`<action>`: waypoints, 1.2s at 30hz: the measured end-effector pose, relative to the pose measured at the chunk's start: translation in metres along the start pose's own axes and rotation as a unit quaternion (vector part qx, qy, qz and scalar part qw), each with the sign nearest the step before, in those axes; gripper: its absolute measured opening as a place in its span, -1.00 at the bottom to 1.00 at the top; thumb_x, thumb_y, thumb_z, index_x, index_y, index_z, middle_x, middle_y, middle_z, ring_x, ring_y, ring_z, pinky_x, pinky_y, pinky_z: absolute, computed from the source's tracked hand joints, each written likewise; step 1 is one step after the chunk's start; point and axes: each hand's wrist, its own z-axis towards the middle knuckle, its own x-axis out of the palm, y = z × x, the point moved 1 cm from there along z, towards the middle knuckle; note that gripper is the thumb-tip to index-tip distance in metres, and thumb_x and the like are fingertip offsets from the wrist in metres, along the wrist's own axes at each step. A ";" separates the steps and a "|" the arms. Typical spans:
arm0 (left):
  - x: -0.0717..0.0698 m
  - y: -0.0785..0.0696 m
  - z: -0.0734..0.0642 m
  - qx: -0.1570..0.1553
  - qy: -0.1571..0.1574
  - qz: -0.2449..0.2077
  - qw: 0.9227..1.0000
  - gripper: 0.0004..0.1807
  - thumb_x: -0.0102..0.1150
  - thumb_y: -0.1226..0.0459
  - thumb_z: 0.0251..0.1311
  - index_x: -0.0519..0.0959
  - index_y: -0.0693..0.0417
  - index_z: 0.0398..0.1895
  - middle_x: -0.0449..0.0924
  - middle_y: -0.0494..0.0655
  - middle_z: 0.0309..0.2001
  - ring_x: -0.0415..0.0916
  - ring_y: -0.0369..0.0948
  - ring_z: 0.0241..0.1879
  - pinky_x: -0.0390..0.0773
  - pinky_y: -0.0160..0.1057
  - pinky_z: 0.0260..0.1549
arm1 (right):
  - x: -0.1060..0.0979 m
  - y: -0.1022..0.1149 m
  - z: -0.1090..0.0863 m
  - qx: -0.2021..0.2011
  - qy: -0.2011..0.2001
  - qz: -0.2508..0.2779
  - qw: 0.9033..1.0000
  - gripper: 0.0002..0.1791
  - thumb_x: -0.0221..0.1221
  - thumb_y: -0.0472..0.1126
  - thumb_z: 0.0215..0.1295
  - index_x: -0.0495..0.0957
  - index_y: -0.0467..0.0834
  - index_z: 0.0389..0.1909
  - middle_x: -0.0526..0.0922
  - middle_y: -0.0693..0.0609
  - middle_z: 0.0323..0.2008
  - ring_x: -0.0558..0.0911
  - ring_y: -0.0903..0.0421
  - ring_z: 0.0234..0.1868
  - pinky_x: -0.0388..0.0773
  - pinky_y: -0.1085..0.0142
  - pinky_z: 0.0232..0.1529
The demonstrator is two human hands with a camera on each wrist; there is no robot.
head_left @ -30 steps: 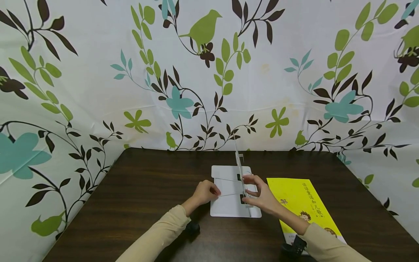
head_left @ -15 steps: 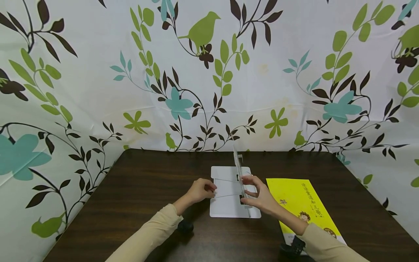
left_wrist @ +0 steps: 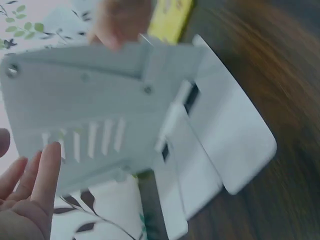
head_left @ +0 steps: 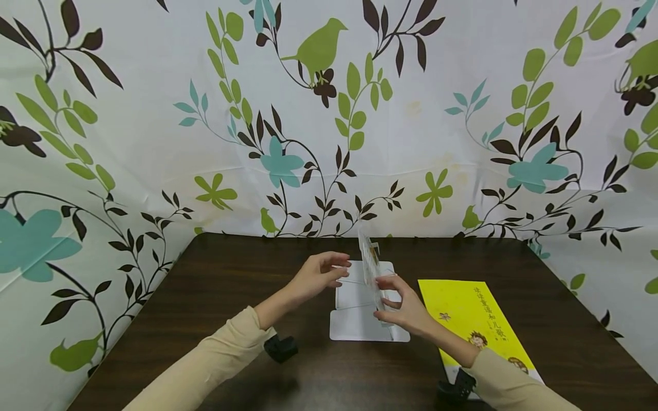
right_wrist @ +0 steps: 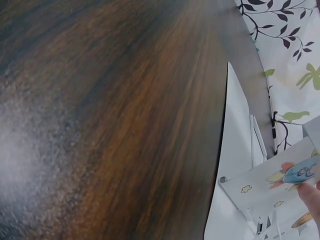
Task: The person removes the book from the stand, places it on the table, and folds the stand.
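A white folding book stand lies on the table with its flat base [head_left: 354, 326] down and its slotted panel [head_left: 369, 265] raised, leaning slightly left. My right hand [head_left: 406, 308] grips the panel from the right side. Cartoon prints show on the panel's right face [right_wrist: 270, 182] in the right wrist view, where a fingertip of that hand touches it. My left hand [head_left: 317, 275] is in the air left of the panel, fingers loosely extended and holding nothing. From the left wrist, the panel's back [left_wrist: 100, 95] shows slots and hinges, with the left fingers [left_wrist: 47, 175] in front of it.
Right of the stand lies a yellow book [head_left: 475, 319], partly under the right forearm. Dark wooden table [head_left: 247, 285] surrounds both. Behind the table hangs a leaf-and-bird patterned cloth [head_left: 319, 114].
My left hand has left the base's left edge and risen toward the panel, its fingers opening. The panel has tilted a little left, still in the right hand's grip.
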 end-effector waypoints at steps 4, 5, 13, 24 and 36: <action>0.006 -0.012 0.000 -0.035 0.013 -0.071 0.997 -0.56 -0.07 0.31 0.30 0.26 0.35 0.20 0.36 0.27 0.12 0.44 0.05 0.02 0.53 -0.14 -0.13 | 0.002 0.003 0.001 0.017 0.005 -0.002 1.000 -0.34 0.30 -0.31 -0.09 0.31 -0.25 0.11 0.33 -0.24 0.06 0.35 -0.23 0.06 0.47 -0.02 -0.07; 0.008 -0.014 -0.001 -0.045 0.016 -0.087 0.995 -0.54 -0.09 0.31 0.31 0.23 0.35 0.22 0.34 0.27 0.13 0.42 0.06 0.04 0.52 -0.14 -0.10 | 0.003 0.004 0.001 0.018 0.006 -0.003 1.000 -0.34 0.30 -0.31 -0.09 0.31 -0.25 0.11 0.33 -0.24 0.06 0.35 -0.23 0.07 0.47 -0.03 -0.07; 0.022 -0.017 -0.008 -0.092 0.002 -0.113 0.989 -0.39 0.12 0.30 0.15 0.20 0.30 0.25 0.30 0.20 0.15 0.46 -0.07 -0.01 0.52 -0.18 -0.11 | 0.006 0.005 0.000 0.027 0.004 -0.018 0.999 -0.34 0.32 -0.28 -0.09 0.31 -0.23 0.11 0.33 -0.21 0.05 0.35 -0.18 0.06 0.47 -0.01 -0.07; 0.026 -0.017 -0.015 -0.070 -0.021 -0.097 0.993 -0.36 0.18 0.37 0.09 0.21 0.27 0.26 0.32 0.18 0.14 0.51 -0.06 -0.05 0.54 -0.15 -0.14 | 0.010 0.006 0.001 0.030 -0.004 -0.035 0.999 -0.34 0.34 -0.25 -0.08 0.33 -0.21 0.10 0.36 -0.16 0.02 0.37 -0.15 0.05 0.47 -0.03 -0.06; 0.022 -0.018 -0.021 -0.060 -0.026 -0.103 0.993 -0.40 0.12 0.44 0.10 0.22 0.32 0.24 0.32 0.24 0.14 0.50 -0.03 -0.05 0.54 -0.14 -0.15 | 0.011 0.002 -0.002 0.054 0.002 -0.001 0.999 -0.32 0.35 -0.22 -0.06 0.30 -0.18 0.13 0.33 -0.15 0.11 0.33 -0.15 0.12 0.40 0.02 0.05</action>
